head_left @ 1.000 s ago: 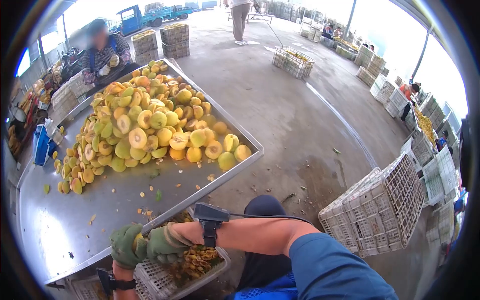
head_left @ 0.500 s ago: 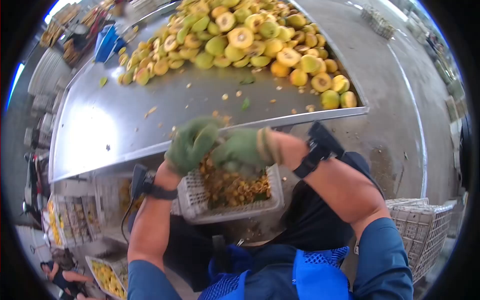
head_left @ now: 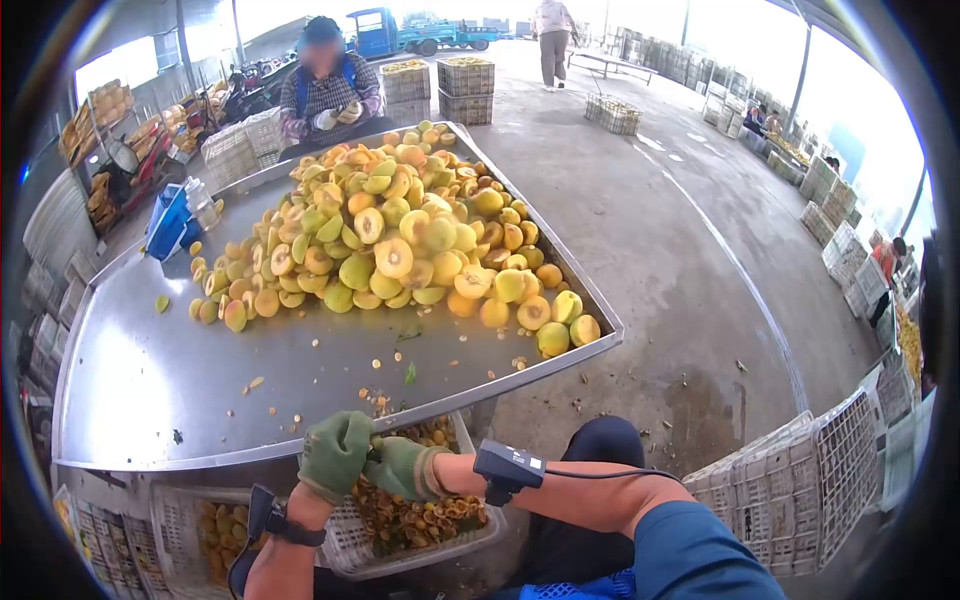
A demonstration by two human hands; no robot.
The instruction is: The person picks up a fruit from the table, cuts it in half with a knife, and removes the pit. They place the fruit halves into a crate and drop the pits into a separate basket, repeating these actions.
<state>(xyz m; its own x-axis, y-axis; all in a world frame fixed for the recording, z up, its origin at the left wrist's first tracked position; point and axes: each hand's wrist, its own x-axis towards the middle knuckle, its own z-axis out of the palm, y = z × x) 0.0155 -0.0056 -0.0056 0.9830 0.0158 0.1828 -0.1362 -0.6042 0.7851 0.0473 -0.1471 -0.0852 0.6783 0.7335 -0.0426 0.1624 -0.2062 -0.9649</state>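
My left hand (head_left: 336, 456), in a green glove, is closed at the near edge of the metal table (head_left: 230, 400). Touching it from the right is my right hand (head_left: 402, 468), also gloved, with its fingers curled. Whatever lies between the fingers is hidden. Both hands are above a white basket (head_left: 455, 548) of brown and yellow scraps (head_left: 420, 518). A large heap of halved yellow-green fruit (head_left: 392, 258) covers the table's far part. Small bits and a green leaf (head_left: 410, 373) are scattered nearer the edge.
Across the table a person (head_left: 335, 85) in gloves sits by the heap. A blue container (head_left: 172, 222) stands at the table's left. Another basket with fruit (head_left: 225, 530) is at the lower left. Stacked crates (head_left: 790, 480) stand at the right. Another person (head_left: 553, 40) is farther back.
The camera view has tilted up, showing the seated person and the yard. My hands appear lower in the view, still together over the basket.
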